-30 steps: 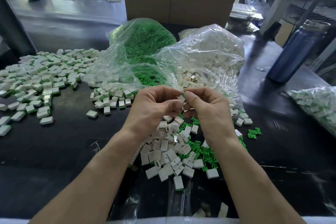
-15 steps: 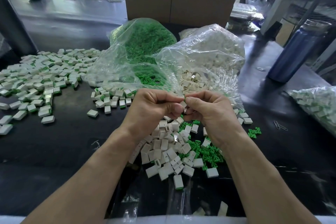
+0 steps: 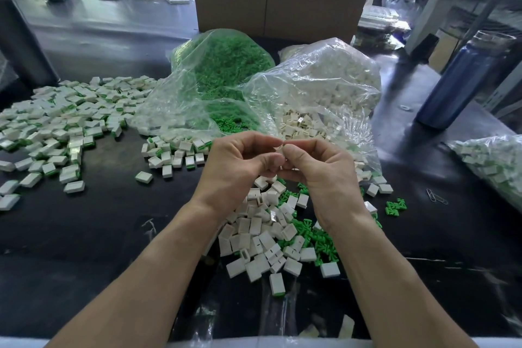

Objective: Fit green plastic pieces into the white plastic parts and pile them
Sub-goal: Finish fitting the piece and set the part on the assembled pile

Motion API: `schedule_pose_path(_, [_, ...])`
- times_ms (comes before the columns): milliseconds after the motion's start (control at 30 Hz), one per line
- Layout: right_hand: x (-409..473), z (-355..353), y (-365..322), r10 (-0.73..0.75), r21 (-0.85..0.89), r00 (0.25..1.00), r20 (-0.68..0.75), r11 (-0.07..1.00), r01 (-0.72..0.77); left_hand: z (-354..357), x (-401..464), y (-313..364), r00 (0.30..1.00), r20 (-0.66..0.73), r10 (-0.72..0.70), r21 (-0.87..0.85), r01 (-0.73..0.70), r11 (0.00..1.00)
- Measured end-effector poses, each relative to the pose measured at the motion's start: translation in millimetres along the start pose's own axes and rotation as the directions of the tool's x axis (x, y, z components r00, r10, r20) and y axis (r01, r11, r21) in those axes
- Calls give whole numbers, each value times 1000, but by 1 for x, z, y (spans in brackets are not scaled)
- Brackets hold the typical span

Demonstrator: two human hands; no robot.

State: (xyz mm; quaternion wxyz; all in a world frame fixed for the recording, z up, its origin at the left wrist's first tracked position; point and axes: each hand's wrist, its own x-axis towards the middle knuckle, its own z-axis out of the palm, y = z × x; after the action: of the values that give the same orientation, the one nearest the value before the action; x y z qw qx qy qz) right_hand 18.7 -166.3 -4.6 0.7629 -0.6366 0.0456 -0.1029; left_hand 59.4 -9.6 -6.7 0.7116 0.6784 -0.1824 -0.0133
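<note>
My left hand and my right hand meet fingertip to fingertip above the dark table and pinch a small white plastic part between them; any green piece in it is hidden by the fingers. Below the hands lies a heap of loose white parts mixed with loose green pieces. A wide pile of fitted white-and-green parts covers the table's left side. Behind the hands stand a clear bag of green pieces and a clear bag of white parts.
A blue bottle stands at the right. Another clear bag of parts lies at the right edge, with paper clips and a few green pieces near it. A cardboard box sits behind the bags.
Both hands have sunk slightly and turned the part between their fingertips. The green tip seen between the fingers a second ago no longer shows.
</note>
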Motion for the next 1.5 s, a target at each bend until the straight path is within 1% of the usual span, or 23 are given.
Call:
schedule_pose_path(67, [1,1,2,-7,-67,1000,-20,998,6,1,1,0,1000,-2,-16,27,16,1000])
schedule_pose_path(133, [1,1,2,-9,-97,1000,-19,995,7,0,2,0,1000,-2,-24,53,24,998])
schedule_pose_path(267, [-1,3,-1,-13,-69,1000,-17,998,12,-2,2,0,999,5,-40,67,39,997])
schedule_pose_path(333, [-2,4,-2,-21,-56,999,-25,998,20,-3,2,1,1000,-1,-19,108,19,994])
schedule_pose_path(400, [-2,7,-2,-11,-95,1000,-26,995,9,-3,1,2,1000,7,13,143,-13,990])
schedule_pose_path(467, [-3,10,-2,29,-145,1000,-13,989,-30,-2,0,4,999,36,40,176,-45,983])
schedule_pose_path(600, [-5,16,-2,121,-172,993,-5,978,-120,2,-2,7,991,90,95,263,-116,958])
schedule_pose_path(700, [-6,18,-1,116,-190,993,3,975,-114,5,-4,9,987,123,105,287,-137,948])
schedule_pose_path(767, [-7,20,0,99,-168,995,11,981,-96,7,-5,9,985,127,119,281,-151,948])
schedule_pose_path(833, [-7,23,0,83,-102,997,10,991,-81,11,-5,8,984,126,123,261,-152,953])
schedule_pose_path(1033, [-6,31,4,51,14,997,-53,999,-50,20,-10,5,992,99,77,135,-90,987])
schedule_pose_path(1200, [-7,32,1,27,119,999,-18,993,-25,22,-10,4,994,90,69,77,-76,994])
schedule_pose_path(1367, [-8,34,4,-17,124,998,-54,992,23,21,-10,5,994,81,76,51,-81,995])
schedule_pose_path(1500, [-6,34,6,-15,127,995,-99,991,28,21,-11,5,994,76,81,33,-84,996])
